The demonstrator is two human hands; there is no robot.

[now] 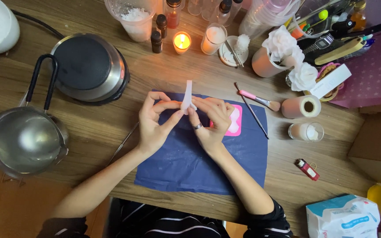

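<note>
Both hands meet over a dark blue cloth (190, 163) on the wooden table. My left hand (154, 121) and my right hand (211, 121) pinch a small, thin white petal-shaped piece (187, 96) between their fingertips, held upright above the cloth. A ring sits on one finger of my right hand. A pink mould (234, 123) lies on the cloth, partly hidden under my right hand.
A steel melting pot (25, 141) and a round hot plate (89, 66) stand at the left. A lit candle (181, 42), small bottles and jars line the back. A pink brush (259, 99), pink roll (302, 107), red lighter (307, 169) and white flowers (283, 46) lie right.
</note>
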